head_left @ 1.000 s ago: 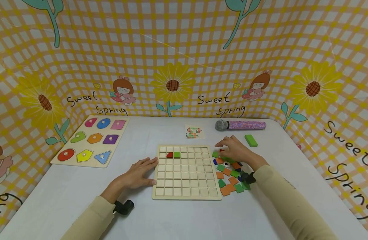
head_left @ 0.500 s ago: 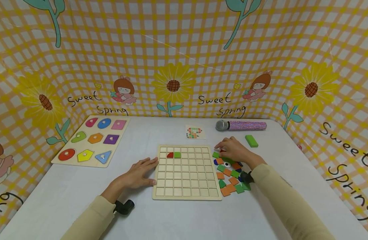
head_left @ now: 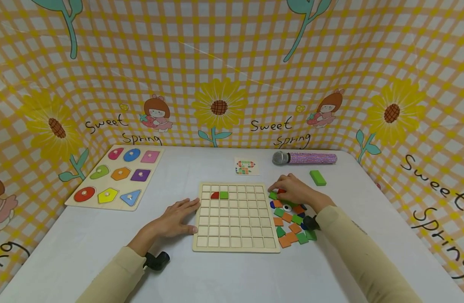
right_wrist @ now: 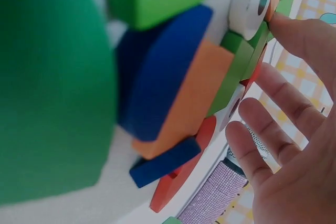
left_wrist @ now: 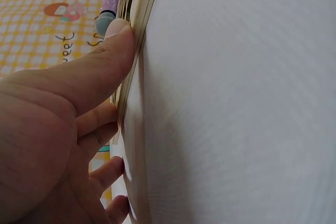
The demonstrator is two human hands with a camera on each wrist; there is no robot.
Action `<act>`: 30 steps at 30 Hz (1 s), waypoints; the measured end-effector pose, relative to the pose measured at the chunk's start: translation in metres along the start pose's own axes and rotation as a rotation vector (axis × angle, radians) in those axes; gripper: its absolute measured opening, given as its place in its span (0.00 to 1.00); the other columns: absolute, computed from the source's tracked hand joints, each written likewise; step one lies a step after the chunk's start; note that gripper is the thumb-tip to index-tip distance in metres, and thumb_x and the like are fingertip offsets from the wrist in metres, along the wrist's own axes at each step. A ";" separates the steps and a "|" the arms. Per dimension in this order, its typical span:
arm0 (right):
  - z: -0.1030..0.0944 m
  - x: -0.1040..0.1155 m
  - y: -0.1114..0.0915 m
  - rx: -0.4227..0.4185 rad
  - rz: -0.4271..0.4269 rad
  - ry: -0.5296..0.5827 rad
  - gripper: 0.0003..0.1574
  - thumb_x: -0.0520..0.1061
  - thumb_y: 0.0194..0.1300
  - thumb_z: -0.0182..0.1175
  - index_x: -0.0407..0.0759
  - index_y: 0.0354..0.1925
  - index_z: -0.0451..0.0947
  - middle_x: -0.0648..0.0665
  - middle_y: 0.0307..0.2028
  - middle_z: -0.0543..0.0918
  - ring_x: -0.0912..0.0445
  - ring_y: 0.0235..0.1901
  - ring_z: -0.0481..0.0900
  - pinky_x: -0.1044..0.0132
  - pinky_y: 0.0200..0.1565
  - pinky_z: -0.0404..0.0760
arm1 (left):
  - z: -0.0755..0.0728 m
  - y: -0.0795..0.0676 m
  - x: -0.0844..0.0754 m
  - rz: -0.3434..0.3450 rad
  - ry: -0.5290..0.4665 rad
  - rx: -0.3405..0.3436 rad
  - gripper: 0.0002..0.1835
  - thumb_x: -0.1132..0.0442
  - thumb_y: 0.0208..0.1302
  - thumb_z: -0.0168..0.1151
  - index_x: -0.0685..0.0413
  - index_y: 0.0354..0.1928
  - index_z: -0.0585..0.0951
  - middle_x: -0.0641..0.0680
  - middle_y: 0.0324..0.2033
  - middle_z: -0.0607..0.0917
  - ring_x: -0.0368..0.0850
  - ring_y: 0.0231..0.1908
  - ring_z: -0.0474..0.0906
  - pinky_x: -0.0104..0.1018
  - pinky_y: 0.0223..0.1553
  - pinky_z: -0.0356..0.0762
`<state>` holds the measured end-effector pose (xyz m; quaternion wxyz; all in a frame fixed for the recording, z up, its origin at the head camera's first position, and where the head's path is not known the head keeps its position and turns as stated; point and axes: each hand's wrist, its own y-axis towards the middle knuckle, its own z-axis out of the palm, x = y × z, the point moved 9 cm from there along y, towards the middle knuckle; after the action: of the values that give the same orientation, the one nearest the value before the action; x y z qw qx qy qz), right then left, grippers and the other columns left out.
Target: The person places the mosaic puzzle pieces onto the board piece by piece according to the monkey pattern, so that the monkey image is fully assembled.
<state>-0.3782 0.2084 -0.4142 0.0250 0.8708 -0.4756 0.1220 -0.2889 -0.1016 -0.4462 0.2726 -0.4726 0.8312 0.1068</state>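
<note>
My left hand (head_left: 175, 221) lies against the left edge of a wooden grid board (head_left: 235, 250), thumb and fingertips at its rim. In the left wrist view, the thumb (left_wrist: 118, 45) rests along the board's edge. The board holds a red quarter-round tile (head_left: 215, 195) and a green square tile (head_left: 224, 195) side by side. My right hand (head_left: 294, 189) is over the far end of a tile pile, fingertips right at a loose green tile (head_left: 273, 195). In the right wrist view, its thumb touches the pieces, with the other fingers loosely spread. Near it are a white eye tile (head_left: 287, 208) and orange tiles (head_left: 294, 227).
A small pattern card (head_left: 246, 166) lies beyond the board. A glittery microphone (head_left: 311, 158) and a green block (head_left: 317, 177) are at the back right. On the left lies a knobbed shape puzzle (head_left: 114, 179). Patterned cloth (head_left: 218, 63) walls the table's back and sides.
My right index finger has lowered slightly toward the green tile at the pile's far end. The left hand and the two tiles on the board stay in place.
</note>
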 end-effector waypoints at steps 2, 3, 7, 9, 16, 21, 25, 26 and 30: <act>0.000 0.002 -0.001 -0.003 -0.013 0.007 0.19 0.44 0.62 0.61 0.52 0.52 0.81 0.41 0.47 0.79 0.49 0.43 0.69 0.56 0.43 0.70 | 0.000 0.000 0.000 0.000 0.001 -0.001 0.42 0.51 0.59 0.64 0.54 0.71 0.58 0.54 0.73 0.57 0.61 0.73 0.45 0.67 0.66 0.45; 0.000 0.002 -0.002 -0.004 -0.019 0.011 0.19 0.44 0.61 0.61 0.52 0.52 0.81 0.40 0.47 0.79 0.49 0.43 0.69 0.56 0.42 0.70 | 0.000 0.000 0.000 0.001 0.002 -0.002 0.42 0.51 0.59 0.64 0.54 0.71 0.58 0.54 0.73 0.57 0.61 0.73 0.45 0.67 0.66 0.45; 0.000 0.002 -0.002 -0.009 -0.019 0.019 0.20 0.43 0.60 0.61 0.50 0.52 0.81 0.40 0.48 0.78 0.49 0.43 0.69 0.56 0.43 0.70 | 0.001 0.001 0.001 -0.004 0.004 -0.004 0.42 0.51 0.59 0.64 0.54 0.71 0.58 0.54 0.73 0.57 0.61 0.73 0.45 0.67 0.66 0.45; 0.001 0.000 -0.002 -0.014 -0.011 0.024 0.20 0.44 0.60 0.62 0.50 0.52 0.81 0.41 0.47 0.78 0.50 0.43 0.68 0.57 0.43 0.70 | 0.001 0.001 0.001 -0.008 0.003 -0.002 0.42 0.51 0.59 0.64 0.54 0.71 0.58 0.54 0.73 0.57 0.61 0.73 0.45 0.67 0.66 0.44; 0.002 -0.007 -0.004 -0.057 0.017 0.008 0.18 0.49 0.60 0.64 0.49 0.49 0.82 0.44 0.46 0.79 0.51 0.43 0.67 0.57 0.44 0.70 | 0.000 0.001 0.000 -0.013 0.007 0.001 0.41 0.51 0.59 0.64 0.54 0.71 0.58 0.54 0.73 0.56 0.60 0.73 0.45 0.66 0.67 0.45; -0.001 -0.006 -0.005 -0.109 0.003 -0.045 0.18 0.53 0.59 0.64 0.48 0.46 0.83 0.45 0.45 0.80 0.51 0.43 0.69 0.56 0.45 0.71 | 0.000 0.001 -0.001 -0.009 0.010 0.001 0.42 0.51 0.59 0.64 0.55 0.71 0.58 0.55 0.73 0.56 0.61 0.73 0.45 0.66 0.66 0.45; -0.008 -0.001 -0.007 -0.170 -0.021 -0.036 0.18 0.53 0.59 0.65 0.46 0.46 0.83 0.46 0.43 0.81 0.52 0.43 0.70 0.55 0.46 0.72 | 0.000 0.001 0.000 -0.005 0.008 0.003 0.41 0.51 0.59 0.64 0.55 0.71 0.58 0.55 0.73 0.56 0.61 0.73 0.45 0.67 0.66 0.45; -0.010 0.001 -0.007 -0.184 -0.026 -0.026 0.17 0.52 0.60 0.64 0.46 0.46 0.83 0.46 0.43 0.81 0.52 0.43 0.70 0.54 0.46 0.72 | 0.000 0.001 0.000 -0.005 0.007 0.004 0.41 0.51 0.59 0.64 0.55 0.71 0.58 0.55 0.73 0.56 0.61 0.73 0.45 0.67 0.66 0.45; -0.016 0.015 -0.008 -0.223 -0.051 0.014 0.16 0.49 0.61 0.64 0.45 0.46 0.82 0.45 0.43 0.82 0.52 0.43 0.70 0.53 0.47 0.73 | -0.001 0.001 0.000 -0.004 0.009 0.002 0.41 0.51 0.59 0.64 0.55 0.71 0.58 0.55 0.73 0.56 0.61 0.73 0.45 0.67 0.66 0.45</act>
<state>-0.3667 0.2036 -0.3943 0.1283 0.8734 -0.4640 0.0736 -0.2897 -0.1016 -0.4456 0.2696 -0.4744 0.8316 0.1036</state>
